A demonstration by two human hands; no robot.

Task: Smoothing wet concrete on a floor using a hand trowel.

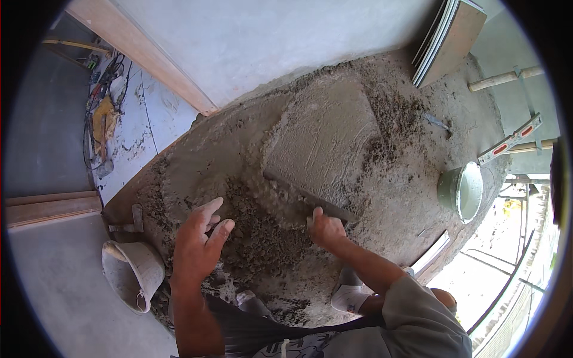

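My right hand [328, 231] is closed around the near right part of a long, straight, dark screed bar [295, 190]. The bar lies slantwise along the near edge of a raised, smoothed patch of wet grey mortar [328, 131]. Off to the left, my left hand [200, 241] hovers above rough, lumpy mortar [253, 235]. Its fingers are apart, grey with mortar, and hold nothing. Both of my feet are on the mortar-covered ground close to me.
A grey bucket [146, 271] tilts at the left, near a hammer [136, 219]. On the right are a pale green bucket [450, 194], a spirit level [510, 140] and a trowel [434, 121]. Stacked tiles [453, 45] lean at the far wall; a wooden door frame [173, 77] stands at left.
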